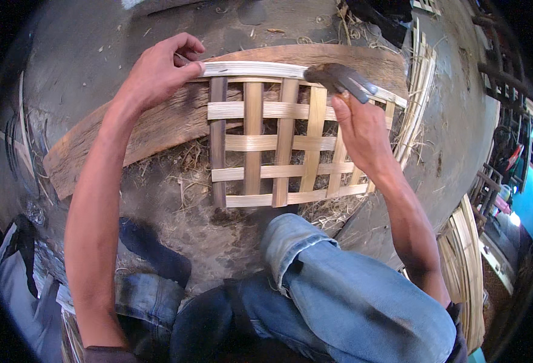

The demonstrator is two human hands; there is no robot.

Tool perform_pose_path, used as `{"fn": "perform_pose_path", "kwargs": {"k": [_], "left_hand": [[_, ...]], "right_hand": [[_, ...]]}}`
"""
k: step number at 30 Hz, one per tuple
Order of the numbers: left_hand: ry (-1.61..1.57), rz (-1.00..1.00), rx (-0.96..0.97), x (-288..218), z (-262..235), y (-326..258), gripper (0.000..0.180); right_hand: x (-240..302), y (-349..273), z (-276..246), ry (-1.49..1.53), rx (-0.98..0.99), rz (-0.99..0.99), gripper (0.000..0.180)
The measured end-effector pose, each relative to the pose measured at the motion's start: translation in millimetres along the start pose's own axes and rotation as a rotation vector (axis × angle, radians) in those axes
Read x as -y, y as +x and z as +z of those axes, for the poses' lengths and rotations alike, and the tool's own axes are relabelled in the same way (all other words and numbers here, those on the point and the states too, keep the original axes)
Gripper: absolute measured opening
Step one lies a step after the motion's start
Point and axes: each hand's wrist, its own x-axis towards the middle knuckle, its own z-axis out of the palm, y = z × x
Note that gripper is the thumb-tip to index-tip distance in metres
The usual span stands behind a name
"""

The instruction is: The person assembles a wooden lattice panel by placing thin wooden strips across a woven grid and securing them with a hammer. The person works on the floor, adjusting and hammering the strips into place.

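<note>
Faded blue jeans (369, 296) over my bent right leg come closest to the head camera, just below the woven panel (284, 142). That panel lies ahead of my knees, an open lattice of flat pale and brownish strips crossing one another, with square gaps between them. Its upper part lies over a rough, curved wooden plank (163, 130), which reaches out well past the panel's left side. At the panel's upper left corner, my left hand (160, 69) is closed on the end of the pale strip (254, 69) along the top edge, thumb against it and fingers curled. Over the panel's upper right part, my right hand (363, 124) grips a hammer (339, 78) near its dark metal head; I cannot tell whether the head touches the strip. Thin, curly shavings (188, 166) litter the grey floor (442, 133) to the panel's lower left. Just right of the panel lie long pale strips (416, 103), and a thicker bundle (463, 272) sits further off, to its lower right.
</note>
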Motion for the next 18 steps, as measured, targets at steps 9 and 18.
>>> {"fn": "perform_pose_path", "kwargs": {"k": [9,18], "left_hand": [[0.366,0.248,-0.100,-76.5,44.0,24.8,0.067],[0.248,0.001,0.032,-69.5,53.9,28.2,0.076]], "right_hand": [[0.4,7.6,7.0,-0.063,0.108,0.037,0.032],[16.3,7.3,0.9,-0.010,0.021,-0.021,0.030]]}}
